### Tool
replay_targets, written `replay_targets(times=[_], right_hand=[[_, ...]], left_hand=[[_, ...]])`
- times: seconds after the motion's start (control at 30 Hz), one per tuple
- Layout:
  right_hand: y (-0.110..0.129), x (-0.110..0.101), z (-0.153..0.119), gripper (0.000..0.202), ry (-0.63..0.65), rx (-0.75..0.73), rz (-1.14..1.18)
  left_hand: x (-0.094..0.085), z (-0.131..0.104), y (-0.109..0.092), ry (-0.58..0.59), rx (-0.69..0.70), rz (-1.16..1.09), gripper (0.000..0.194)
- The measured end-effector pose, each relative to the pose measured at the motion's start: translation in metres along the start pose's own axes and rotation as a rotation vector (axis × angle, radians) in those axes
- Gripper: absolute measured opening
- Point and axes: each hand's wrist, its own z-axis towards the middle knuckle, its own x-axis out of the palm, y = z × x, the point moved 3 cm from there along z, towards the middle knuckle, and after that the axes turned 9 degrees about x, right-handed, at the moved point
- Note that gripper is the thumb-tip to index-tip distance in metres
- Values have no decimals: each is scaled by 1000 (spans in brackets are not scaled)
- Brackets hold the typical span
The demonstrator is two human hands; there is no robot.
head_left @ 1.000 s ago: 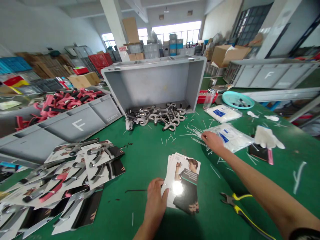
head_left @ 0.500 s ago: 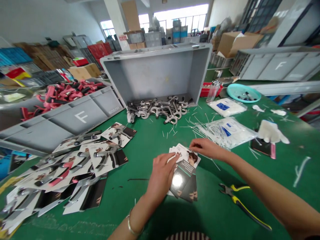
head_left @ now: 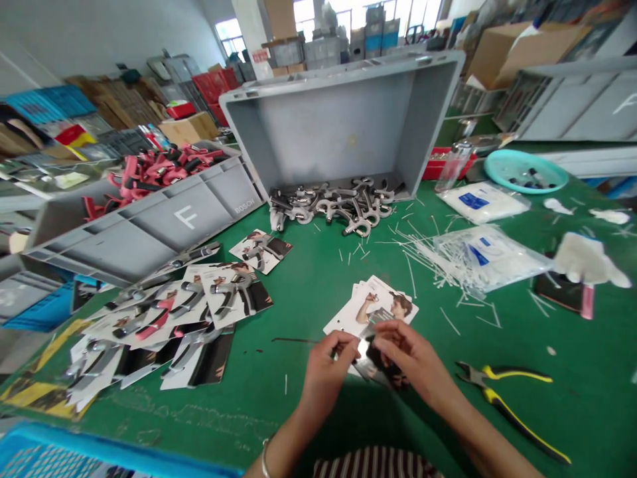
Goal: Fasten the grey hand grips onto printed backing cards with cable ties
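Head view: both hands meet near centre over the green bench [head_left: 308, 292]. Left hand [head_left: 326, 365] and right hand [head_left: 408, 358] each have the grip pressed together, pinching the near edge of the top printed card [head_left: 371, 332], lifted off a small stack of cards [head_left: 375, 302] lying flat just beyond the fingers.

Handling, my read: the card is thin, light, glossy, so likely slippery, and it bends easily. Take it by an edge or corner, thumb on top. Creases are the risk.

Counts:
- stack: about four card edges fanned at its left; exact number unclear
- finished cards [head_left: 219, 299] spread far left: too many and too overlapped to count
- grey metal grippers [head_left: 333, 206] piled at the tipped grey crate [head_left: 348, 133]: a dozen or more
- red grippers [head_left: 149, 172] in the left crate [head_left: 164, 226]: many
- one yellow-handled pliers [head_left: 507, 398] right of the hands
- two bags of white ties [head_left: 490, 255], loose ties scattered around them
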Motion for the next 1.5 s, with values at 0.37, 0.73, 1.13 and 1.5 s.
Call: replay_targets(times=[0.37, 0.73, 1.13, 1.5], right_hand=[[-43, 9, 31, 30, 12, 194, 591], [-53, 18, 33, 27, -31, 85, 618], [-23, 18, 43, 21, -33, -104, 167], [-26, 33, 54, 16, -147, -292, -133]], left_hand=[[-19, 37, 19, 68, 165, 627, 33], [-8, 45, 24, 244, -177, -89, 43], [-22, 34, 20, 158, -427, -437, 52], [-35, 51, 22, 167, -417, -394, 46]])
